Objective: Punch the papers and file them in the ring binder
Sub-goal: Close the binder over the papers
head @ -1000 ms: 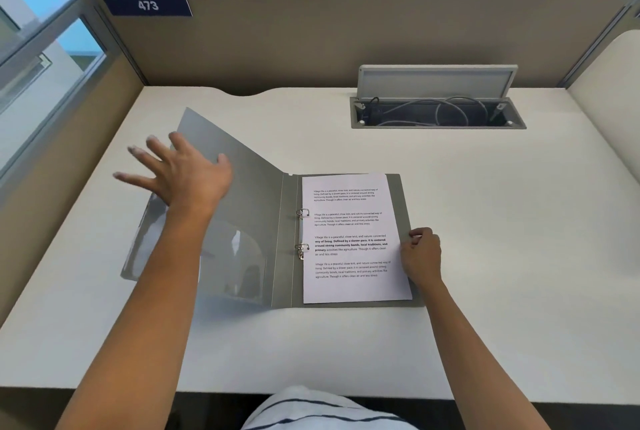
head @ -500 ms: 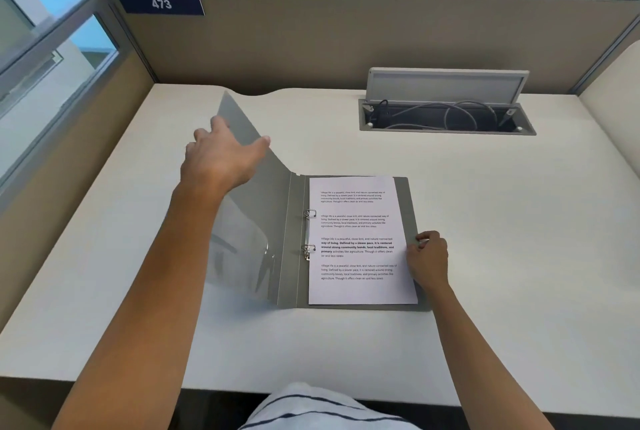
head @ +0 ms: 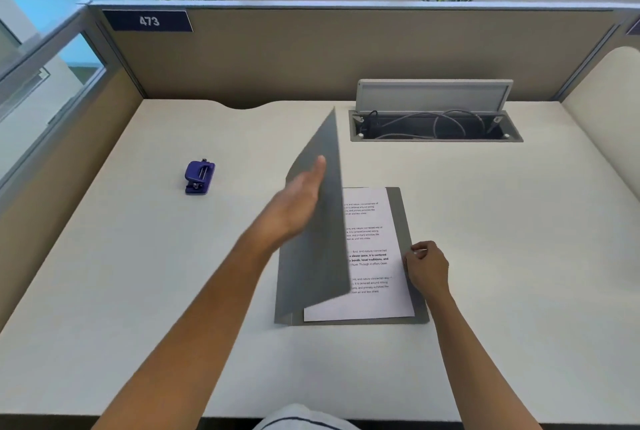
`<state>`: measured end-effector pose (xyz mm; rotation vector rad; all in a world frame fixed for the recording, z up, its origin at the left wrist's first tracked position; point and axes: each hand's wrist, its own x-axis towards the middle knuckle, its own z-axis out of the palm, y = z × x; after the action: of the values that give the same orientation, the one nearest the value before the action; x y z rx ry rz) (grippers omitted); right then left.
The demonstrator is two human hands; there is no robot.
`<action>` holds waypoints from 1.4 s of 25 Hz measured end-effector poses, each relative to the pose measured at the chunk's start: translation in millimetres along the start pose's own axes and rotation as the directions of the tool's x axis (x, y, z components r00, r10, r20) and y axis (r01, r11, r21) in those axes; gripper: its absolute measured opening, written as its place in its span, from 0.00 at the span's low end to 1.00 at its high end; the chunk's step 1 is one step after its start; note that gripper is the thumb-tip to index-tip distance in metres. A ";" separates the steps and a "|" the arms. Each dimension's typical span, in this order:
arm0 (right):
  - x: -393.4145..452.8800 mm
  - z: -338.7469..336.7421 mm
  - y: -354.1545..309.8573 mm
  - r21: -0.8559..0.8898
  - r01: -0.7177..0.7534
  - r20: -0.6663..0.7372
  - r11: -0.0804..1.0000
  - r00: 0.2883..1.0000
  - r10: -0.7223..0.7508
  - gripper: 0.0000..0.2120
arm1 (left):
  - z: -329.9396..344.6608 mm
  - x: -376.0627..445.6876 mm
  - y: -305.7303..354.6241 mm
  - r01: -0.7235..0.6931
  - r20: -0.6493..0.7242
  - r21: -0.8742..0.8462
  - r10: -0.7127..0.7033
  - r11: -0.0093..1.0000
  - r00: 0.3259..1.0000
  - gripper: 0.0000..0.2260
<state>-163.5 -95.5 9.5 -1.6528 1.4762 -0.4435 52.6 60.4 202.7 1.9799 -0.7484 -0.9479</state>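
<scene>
A grey ring binder (head: 403, 221) lies on the desk in front of me with a printed sheet of paper (head: 374, 301) filed inside. Its front cover (head: 318, 256) stands nearly upright, tilted over the page, and hides the rings and the left part of the text. My left hand (head: 298, 201) lies flat against the outer face of that cover, fingers straight. My right hand (head: 427, 268) has its fingers curled on the right edge of the binder's back cover, beside the sheet.
A blue hole punch (head: 199, 176) sits on the desk (head: 138, 273) to the left. An open cable tray (head: 436, 124) with its lid up is at the back right. Partition walls (head: 311, 55) close off the back and the left side.
The front cover has swung from lying open on the left to almost upright over the page. My left hand moved right with it. The hole punch has come into view.
</scene>
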 end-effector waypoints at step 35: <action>4.5 -3.9 -11.8 0.042 -0.074 -0.007 0.996 0.997 0.075 0.19 | 58.4 45.5 -130.9 0.353 0.034 -0.505 -0.391 0.788 0.920 0.32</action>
<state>-157.9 -101.8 19.7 -1.5595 1.5197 -0.4384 50.7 68.3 52.6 1.6973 -0.0331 -1.1550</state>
